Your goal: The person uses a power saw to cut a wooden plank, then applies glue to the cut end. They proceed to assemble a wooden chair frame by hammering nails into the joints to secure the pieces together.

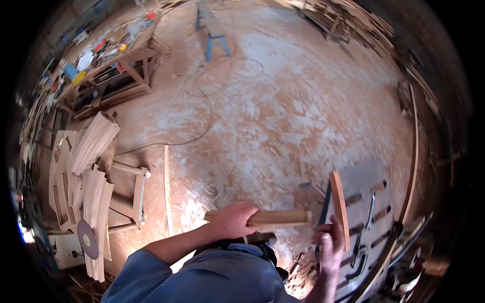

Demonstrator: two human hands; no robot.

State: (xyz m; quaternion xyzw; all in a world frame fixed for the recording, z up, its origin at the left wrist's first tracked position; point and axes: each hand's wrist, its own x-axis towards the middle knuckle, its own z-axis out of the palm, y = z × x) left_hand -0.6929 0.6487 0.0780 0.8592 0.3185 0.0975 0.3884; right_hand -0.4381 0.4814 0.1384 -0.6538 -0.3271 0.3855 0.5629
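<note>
My left hand (233,220) is closed around a squared pale wooden block (280,217) held level in front of my chest. My right hand (331,246) grips a narrow reddish wooden slat (339,207) that stands upright on its end, together with a dark flat strip behind it. The block's right end stops just short of the slat. Both hands are over the edge of a grey bench top (366,177) at the lower right.
Clamps and metal tools (371,204) lie on the grey bench. Stacked curved boards (93,144), a wooden frame (136,192) and a circular saw blade (87,239) sit at left. A cluttered workbench (108,55), a blue trestle (214,38) and a cable (202,101) lie on the dusty floor.
</note>
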